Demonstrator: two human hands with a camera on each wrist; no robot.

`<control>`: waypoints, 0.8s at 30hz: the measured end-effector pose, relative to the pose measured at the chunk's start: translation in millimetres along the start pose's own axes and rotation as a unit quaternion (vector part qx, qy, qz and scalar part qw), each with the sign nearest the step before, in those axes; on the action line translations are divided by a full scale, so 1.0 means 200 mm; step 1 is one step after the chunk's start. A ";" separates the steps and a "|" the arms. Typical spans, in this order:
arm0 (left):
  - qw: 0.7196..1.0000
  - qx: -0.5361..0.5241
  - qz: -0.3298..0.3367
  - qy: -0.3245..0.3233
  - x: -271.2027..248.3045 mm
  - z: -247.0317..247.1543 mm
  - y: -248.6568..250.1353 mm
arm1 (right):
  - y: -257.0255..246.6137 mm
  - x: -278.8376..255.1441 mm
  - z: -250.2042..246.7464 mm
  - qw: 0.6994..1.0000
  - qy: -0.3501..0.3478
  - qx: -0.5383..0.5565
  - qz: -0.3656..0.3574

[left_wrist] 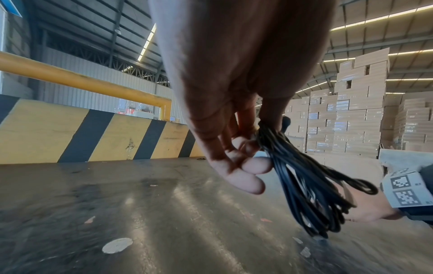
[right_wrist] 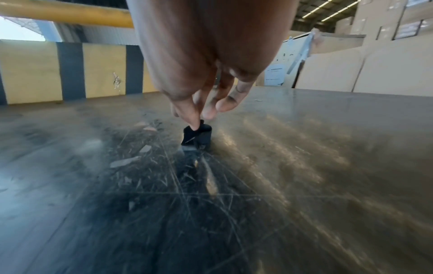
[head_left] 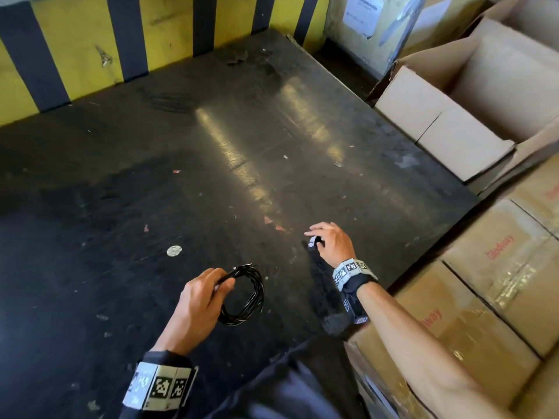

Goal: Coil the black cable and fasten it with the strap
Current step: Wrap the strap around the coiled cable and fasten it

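The black cable (head_left: 255,293) is wound into a small coil of several loops, and my left hand (head_left: 222,282) grips it at one side, just above the dark floor (head_left: 211,164). In the left wrist view the cable (left_wrist: 302,187) hangs in a bundle from my left hand (left_wrist: 253,148), pinched between thumb and fingers. To the right, my right hand (head_left: 316,237) pinches a small black strap (head_left: 311,241) that stands on the floor. The right wrist view has the strap (right_wrist: 199,137) upright under my right hand (right_wrist: 199,120), thumb and fingertip on its top.
Sealed cardboard boxes (head_left: 484,282) are stacked close on the right, with an open box (head_left: 472,95) further back. A yellow and black striped barrier (head_left: 90,40) runs along the far side. A white disc (head_left: 174,251) and small scraps lie on the floor.
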State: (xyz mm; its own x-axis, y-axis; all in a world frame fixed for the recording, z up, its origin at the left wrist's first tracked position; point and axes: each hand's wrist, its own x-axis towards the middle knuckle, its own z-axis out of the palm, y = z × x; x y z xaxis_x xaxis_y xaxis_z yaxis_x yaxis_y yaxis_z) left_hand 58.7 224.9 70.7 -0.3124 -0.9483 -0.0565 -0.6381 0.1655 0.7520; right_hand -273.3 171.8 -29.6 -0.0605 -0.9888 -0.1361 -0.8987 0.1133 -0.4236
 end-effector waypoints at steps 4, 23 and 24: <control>1.000 -0.001 -0.002 -0.002 0.00 -0.01 -0.01 | -0.03 0.04 0.00 0.996 -0.069 -0.048 -0.004; 0.996 -0.062 -0.053 0.048 0.04 -0.11 0.10 | -0.30 -0.02 -0.15 0.858 0.073 0.495 0.116; 0.994 -0.069 -0.059 0.052 0.05 -0.13 0.12 | -0.34 -0.03 -0.18 0.849 0.068 0.512 0.113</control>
State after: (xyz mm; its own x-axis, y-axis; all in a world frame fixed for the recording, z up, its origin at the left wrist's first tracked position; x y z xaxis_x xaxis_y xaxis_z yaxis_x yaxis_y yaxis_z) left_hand 58.4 212.3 104.7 -0.1615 -0.9831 -0.0861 -0.5605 0.0196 0.8279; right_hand -228.3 166.4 32.0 -0.2921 -0.9252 -0.2424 -0.0133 0.2573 -0.9662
